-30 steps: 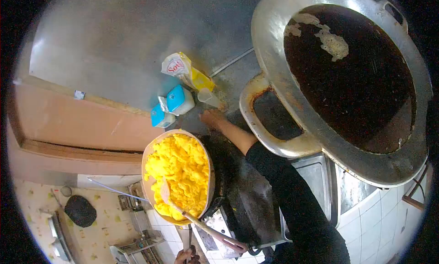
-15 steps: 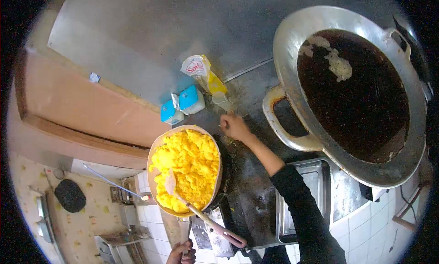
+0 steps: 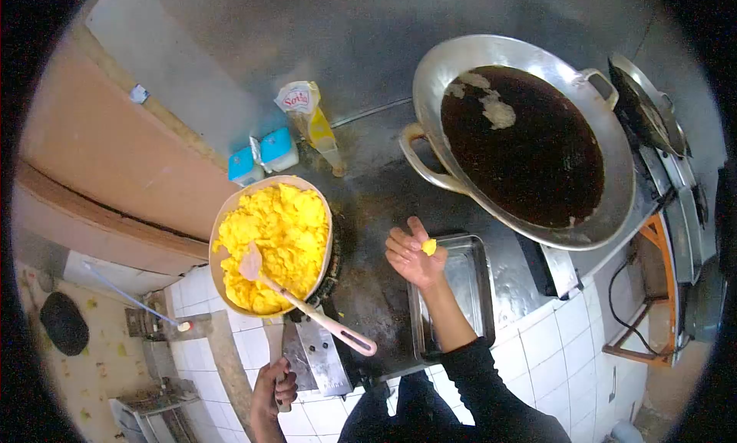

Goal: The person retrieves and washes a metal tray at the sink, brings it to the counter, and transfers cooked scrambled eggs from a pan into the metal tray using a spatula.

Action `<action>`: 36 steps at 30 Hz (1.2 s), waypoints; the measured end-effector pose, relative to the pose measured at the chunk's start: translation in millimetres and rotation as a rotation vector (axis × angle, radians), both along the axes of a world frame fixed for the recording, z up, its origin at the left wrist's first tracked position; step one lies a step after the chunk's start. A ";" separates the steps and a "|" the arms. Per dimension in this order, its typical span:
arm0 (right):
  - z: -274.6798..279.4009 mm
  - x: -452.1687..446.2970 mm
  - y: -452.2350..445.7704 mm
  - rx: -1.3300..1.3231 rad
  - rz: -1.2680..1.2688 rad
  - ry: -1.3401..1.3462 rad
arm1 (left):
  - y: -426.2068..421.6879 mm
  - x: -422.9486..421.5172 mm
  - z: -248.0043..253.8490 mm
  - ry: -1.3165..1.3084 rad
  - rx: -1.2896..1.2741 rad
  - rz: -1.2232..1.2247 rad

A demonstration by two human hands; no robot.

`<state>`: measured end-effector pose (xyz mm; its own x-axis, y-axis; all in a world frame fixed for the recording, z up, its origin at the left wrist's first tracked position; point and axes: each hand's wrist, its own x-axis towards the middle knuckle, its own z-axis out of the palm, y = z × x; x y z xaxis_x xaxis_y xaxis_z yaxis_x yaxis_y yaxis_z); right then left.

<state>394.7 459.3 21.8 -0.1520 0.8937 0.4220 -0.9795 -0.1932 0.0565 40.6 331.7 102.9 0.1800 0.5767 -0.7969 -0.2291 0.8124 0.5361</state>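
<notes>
Dark stovetop (image 3: 374, 278) spreads beyond the right hand (image 3: 418, 265), its fingers (image 3: 397, 245) pinching a yellow crumb (image 3: 428, 246); this holding step seemingly needs light pressure; left hand (image 3: 274, 385) clenches the pan handle (image 3: 275, 340).

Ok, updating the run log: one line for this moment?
round beige pan: heaped yellow food; left grip: on pan's beige handle; right grip: with small yellow lump; pale pink spatula: resting on food

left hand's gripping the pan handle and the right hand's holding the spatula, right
Not quite. The right hand holds a small yellow piece; the spatula lies across the edge of the pan, its blade on the yellow food. The head view shows this. The left hand does grip the pan handle.
</notes>
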 end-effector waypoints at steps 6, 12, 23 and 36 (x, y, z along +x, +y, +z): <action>31.8 -17.1 -30.5 -0.005 0.016 -0.037 | -0.9 4.0 3.4 -0.001 0.057 -0.024; 55.5 -28.3 -61.3 -0.021 -0.067 -0.158 | 0.9 -2.5 0.3 -0.068 0.079 -0.109; -18.1 14.8 -185.4 -0.377 -1.082 -2.945 | 5.1 -23.6 -38.5 -0.634 0.019 -0.070; 97.2 -211.4 -115.3 -0.280 -0.669 -2.745 | 25.1 -54.1 8.8 -0.505 0.047 -0.163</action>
